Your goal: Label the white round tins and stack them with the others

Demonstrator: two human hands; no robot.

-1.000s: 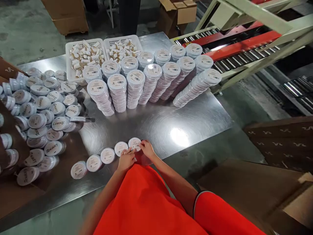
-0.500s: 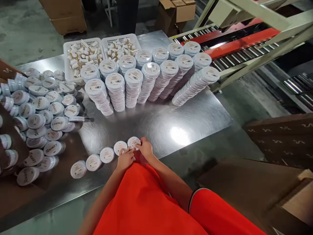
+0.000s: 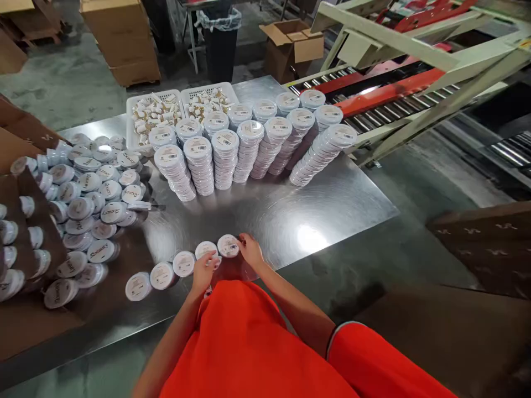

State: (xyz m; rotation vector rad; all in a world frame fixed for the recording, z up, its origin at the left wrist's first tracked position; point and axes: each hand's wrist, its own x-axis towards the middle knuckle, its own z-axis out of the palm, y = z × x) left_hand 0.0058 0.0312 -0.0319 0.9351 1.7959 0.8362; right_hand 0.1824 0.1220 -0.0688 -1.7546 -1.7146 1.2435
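Note:
Several round white tins lie in a row near the front edge of the shiny metal table [image 3: 332, 204]. My right hand [image 3: 251, 250] rests with curled fingers against the rightmost tin [image 3: 228, 245], which has a barcode label on top. My left hand [image 3: 203, 271] sits closed at the tin beside it [image 3: 205, 249]; whether it holds anything small is hidden. More tins [image 3: 183, 263] continue the row to the left. My orange sleeves and apron fill the bottom of the view.
Tall leaning stacks of labelled tins [image 3: 249, 149] stand mid-table, two white baskets of small items [image 3: 153, 110] behind them. A loose heap of tins [image 3: 91, 193] and brown cartons [image 3: 25, 138] lie left. A roller conveyor [image 3: 373, 105] runs at right; cardboard boxes [image 3: 124, 38] on the floor.
My head has tilted up, so more of the floor and boxes show. My left hand has drawn back from the rightmost tin toward the second tin; my right hand stays on it.

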